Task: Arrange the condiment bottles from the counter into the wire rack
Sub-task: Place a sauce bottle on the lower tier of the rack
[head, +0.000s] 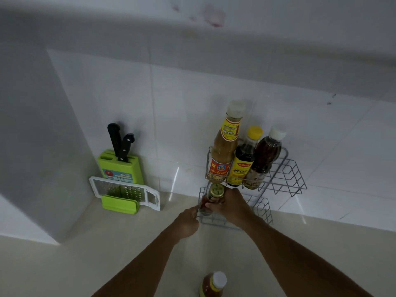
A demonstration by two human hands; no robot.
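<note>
A two-tier grey wire rack [289,179] stands against the tiled wall. Its upper tier holds three bottles: a tall tan sauce bottle [225,146], a dark bottle with a yellow cap [244,161] and a dark bottle with a white cap [265,155]. My right hand [231,206] grips a small gold-capped bottle of red sauce [214,195] at the left end of the lower tier. My left hand [187,221] touches the rack's lower left edge beside that bottle. Another white-capped bottle [213,285] stands on the counter near me.
A green knife block [121,166] with two black-handled knives sits at the back left of the beige counter [107,254]. A white and green grater [124,195] leans in front of it. A white wall column juts out at the left.
</note>
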